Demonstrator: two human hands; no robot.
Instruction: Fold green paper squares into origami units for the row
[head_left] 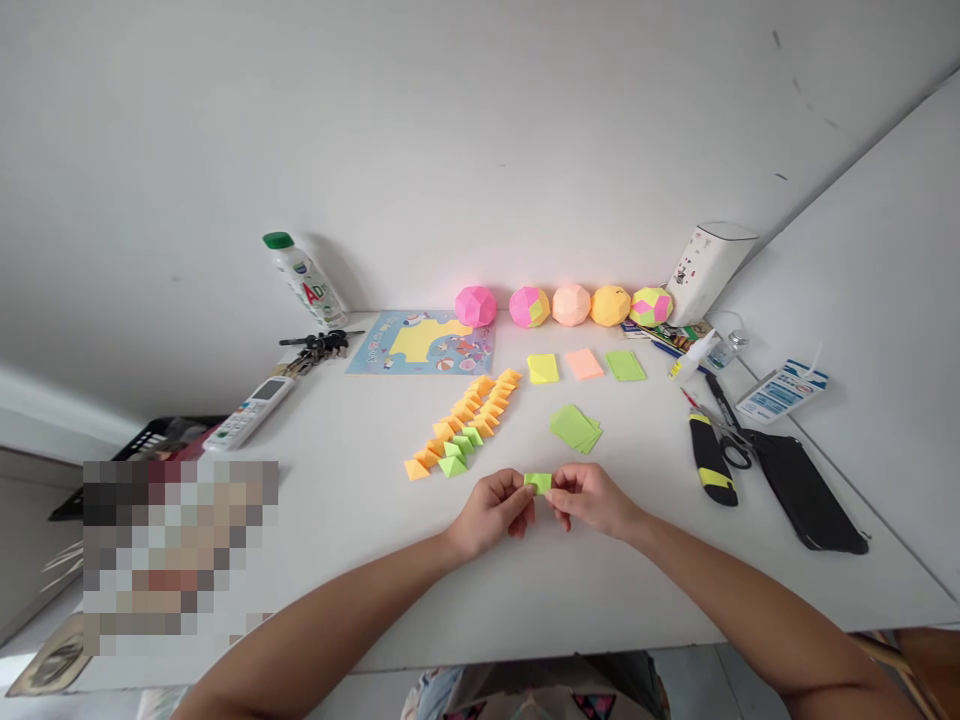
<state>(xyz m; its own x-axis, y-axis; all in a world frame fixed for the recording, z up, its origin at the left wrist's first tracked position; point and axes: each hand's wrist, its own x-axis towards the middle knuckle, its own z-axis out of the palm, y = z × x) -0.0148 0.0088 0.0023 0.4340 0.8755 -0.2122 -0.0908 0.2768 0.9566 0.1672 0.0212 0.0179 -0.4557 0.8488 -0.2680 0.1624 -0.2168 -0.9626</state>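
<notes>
A small folded piece of green paper is held up just above the white table. My left hand pinches its left end, and my right hand grips the right end between thumb and fingers. Just beyond my hands lies a loose pile of green paper squares. To the left, folded orange paper units stand in two slanting rows, with several folded green units at the near end. Farther back are stacks of yellow paper, peach paper and green paper.
Several faceted paper balls line the wall beside a white container. At right lie a yellow-black box cutter, scissors, and a black pouch. At left are a remote control, keys, and a white bottle.
</notes>
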